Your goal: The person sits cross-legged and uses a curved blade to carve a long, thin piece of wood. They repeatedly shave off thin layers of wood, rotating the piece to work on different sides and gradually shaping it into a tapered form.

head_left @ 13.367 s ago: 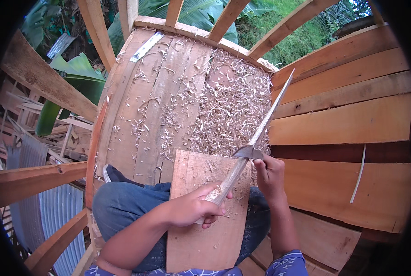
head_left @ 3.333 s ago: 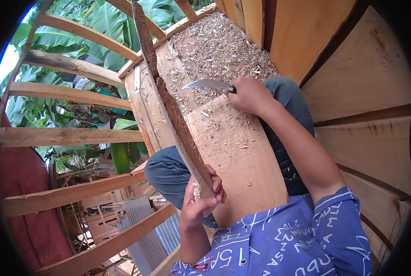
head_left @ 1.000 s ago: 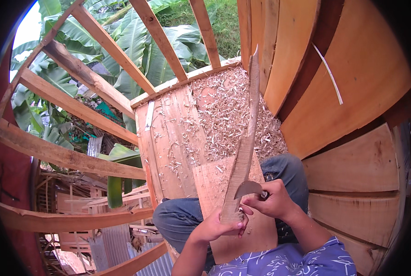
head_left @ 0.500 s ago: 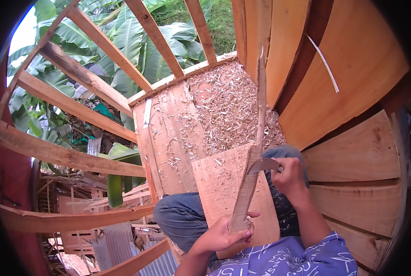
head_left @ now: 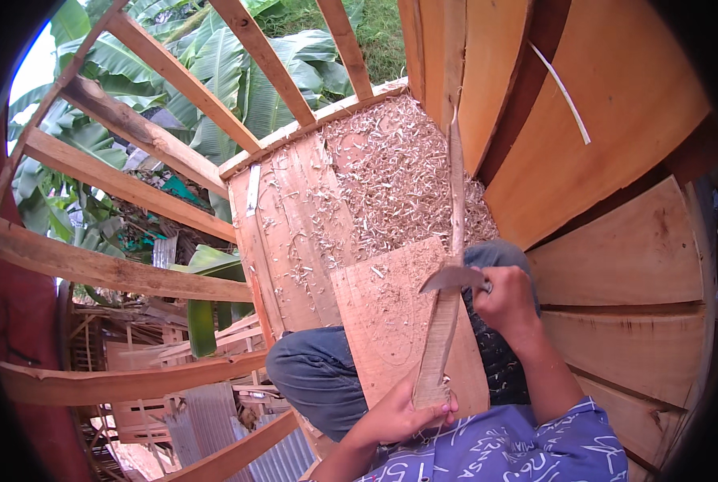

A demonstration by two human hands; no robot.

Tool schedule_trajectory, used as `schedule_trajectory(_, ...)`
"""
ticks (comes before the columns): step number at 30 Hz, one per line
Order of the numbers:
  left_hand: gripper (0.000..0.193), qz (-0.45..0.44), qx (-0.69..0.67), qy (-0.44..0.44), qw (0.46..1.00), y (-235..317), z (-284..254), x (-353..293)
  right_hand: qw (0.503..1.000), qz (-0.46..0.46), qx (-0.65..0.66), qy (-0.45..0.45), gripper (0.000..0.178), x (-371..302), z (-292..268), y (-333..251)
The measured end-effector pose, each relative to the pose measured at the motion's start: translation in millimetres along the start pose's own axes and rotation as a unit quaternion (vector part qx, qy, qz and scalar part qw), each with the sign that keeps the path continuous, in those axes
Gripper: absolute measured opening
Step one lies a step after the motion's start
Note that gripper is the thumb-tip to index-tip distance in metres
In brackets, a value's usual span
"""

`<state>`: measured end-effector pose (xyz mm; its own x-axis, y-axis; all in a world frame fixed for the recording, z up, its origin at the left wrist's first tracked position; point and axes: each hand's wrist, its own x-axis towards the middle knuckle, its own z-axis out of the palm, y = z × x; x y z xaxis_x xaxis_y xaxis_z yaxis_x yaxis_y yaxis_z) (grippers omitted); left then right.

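Note:
My right hand [head_left: 505, 299] is closed round the handle of a knife with a curved blade [head_left: 449, 278]. That blade lies across a long, narrow wooden piece [head_left: 439, 341], which tapers to a thin point at its far end. At the near end, my left hand [head_left: 411, 414] grips the wooden piece, close to my shirt. Beneath it a wide flat board [head_left: 375, 321] rests on my lap, tilted, with fine shavings scattered over its upper part. The knife's handle is mostly hidden inside my fist.
Curled wood shavings [head_left: 399, 173] cover much of the plank floor [head_left: 299, 217] ahead. Wooden panels [head_left: 616, 269] rise along the right. A slatted wooden railing [head_left: 122, 269] bounds the left and front, with banana leaves [head_left: 222, 72] beyond. A pale strip [head_left: 564, 92] hangs against the right wall.
The knife blade has turned and now lies more fully across the wooden piece, its tip further left. The wooden piece's near end has shifted slightly right, and its far tip is lower.

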<state>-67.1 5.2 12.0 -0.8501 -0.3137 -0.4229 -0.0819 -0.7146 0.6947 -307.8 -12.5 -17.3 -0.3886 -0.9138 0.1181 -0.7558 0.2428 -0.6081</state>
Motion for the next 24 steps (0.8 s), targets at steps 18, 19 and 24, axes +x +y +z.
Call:
schedule_trajectory(18,0.042,0.096,-0.015,0.064,0.993,15,-1,1,0.987,-0.097,0.044,-0.119,0.071,-38,4,-1)
schedule_trajectory(19,0.042,0.104,-0.004,0.069,0.992,12,0,1,0.987,-0.104,0.040,-0.113,0.072,-38,4,-1)
schedule_trajectory(24,0.041,0.115,0.009,0.083,0.990,12,5,-2,0.989,-0.129,0.013,-0.076,0.072,-32,2,-1)
